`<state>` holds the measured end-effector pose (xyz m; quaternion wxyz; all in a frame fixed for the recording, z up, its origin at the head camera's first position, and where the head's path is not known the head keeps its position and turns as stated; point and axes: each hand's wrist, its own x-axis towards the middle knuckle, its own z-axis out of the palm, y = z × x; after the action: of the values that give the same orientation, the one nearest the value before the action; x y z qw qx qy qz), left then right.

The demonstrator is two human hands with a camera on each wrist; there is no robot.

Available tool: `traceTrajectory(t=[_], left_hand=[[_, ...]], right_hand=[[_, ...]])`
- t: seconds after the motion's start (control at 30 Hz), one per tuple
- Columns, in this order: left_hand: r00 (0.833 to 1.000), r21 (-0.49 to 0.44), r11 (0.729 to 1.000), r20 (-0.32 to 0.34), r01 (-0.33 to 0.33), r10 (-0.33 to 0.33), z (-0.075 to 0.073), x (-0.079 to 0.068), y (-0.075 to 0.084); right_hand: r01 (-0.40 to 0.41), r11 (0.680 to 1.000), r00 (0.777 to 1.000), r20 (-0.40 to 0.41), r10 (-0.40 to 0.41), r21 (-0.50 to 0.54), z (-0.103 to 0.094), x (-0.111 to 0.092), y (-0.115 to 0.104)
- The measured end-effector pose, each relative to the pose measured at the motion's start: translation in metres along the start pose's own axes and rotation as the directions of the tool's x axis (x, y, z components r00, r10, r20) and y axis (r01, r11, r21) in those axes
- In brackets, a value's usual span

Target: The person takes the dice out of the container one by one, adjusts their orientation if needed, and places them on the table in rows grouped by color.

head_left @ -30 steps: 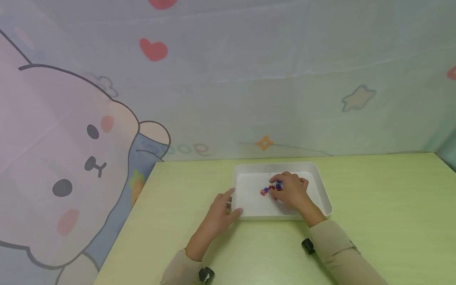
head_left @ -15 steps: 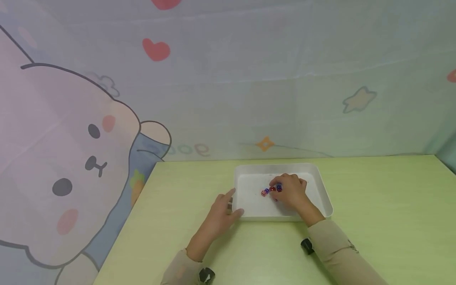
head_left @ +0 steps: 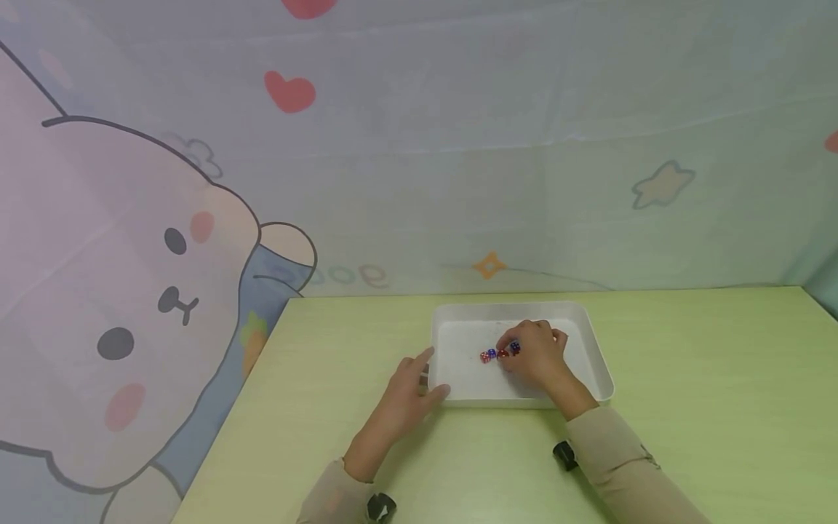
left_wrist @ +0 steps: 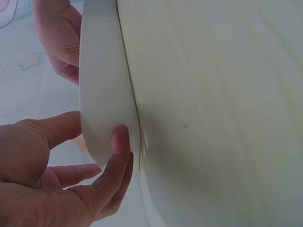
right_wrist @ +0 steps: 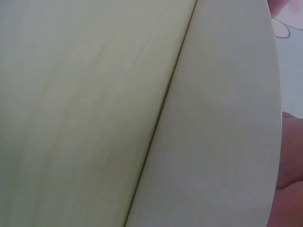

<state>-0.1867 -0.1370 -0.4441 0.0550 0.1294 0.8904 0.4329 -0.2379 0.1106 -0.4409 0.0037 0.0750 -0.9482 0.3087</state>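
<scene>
A shallow white tray point(head_left: 458, 375) stands on the table. At its near left corner my left hand point(head_left: 401, 397) holds it; in the left wrist view the thumb reaches over the rim while fingers point(left_wrist: 120, 139) press the outer wall. Over the middle of the tray, my right hand point(head_left: 535, 353) is bent down, with thumb and index finger around a dark red die point(head_left: 503, 354). To its left sit a blue die point(head_left: 492, 354) and a light red die point(head_left: 484, 356), close together. Another blue die point(head_left: 515, 348) shows under the right hand. The palm hides anything beneath it.
The light green table point(head_left: 694, 378) extends on both sides of the tray. Behind it hangs a pale printed cloth point(head_left: 419, 196). In the right wrist view, the tray's outer wall point(right_wrist: 218, 118) covers most of the right hand.
The right thumb and index finger have drawn closer around the dark red die. A reddish die seen beside the thumb earlier is now hidden. The left hand stays at the tray corner.
</scene>
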Motion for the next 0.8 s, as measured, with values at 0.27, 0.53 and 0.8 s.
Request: traceTrajectory(t=[0.27, 0.53, 0.8], left_hand=[[1.0, 0.001, 1.0, 0.003, 0.004, -0.004, -0.001, 0.0022, -0.0014], [1.0, -0.003, 1.0, 0.003, 0.001, -0.001, -0.0022, 0.0001, 0.0006], [1.0, -0.025, 1.0, 0.007, 0.001, -0.001, -0.0008, -0.0008, -0.0012]], right_hand=[[-0.001, 1.0, 1.0, -0.011, 0.001, 0.0, 0.0007, -0.0012, 0.0004], [-0.001, 1.0, 0.999, -0.033, 0.0, -0.012, 0.0019, 0.0, 0.0008], [0.03, 0.999, 0.999, -0.035, -0.029, 0.023, 0.0009, -0.0026, 0.0006]])
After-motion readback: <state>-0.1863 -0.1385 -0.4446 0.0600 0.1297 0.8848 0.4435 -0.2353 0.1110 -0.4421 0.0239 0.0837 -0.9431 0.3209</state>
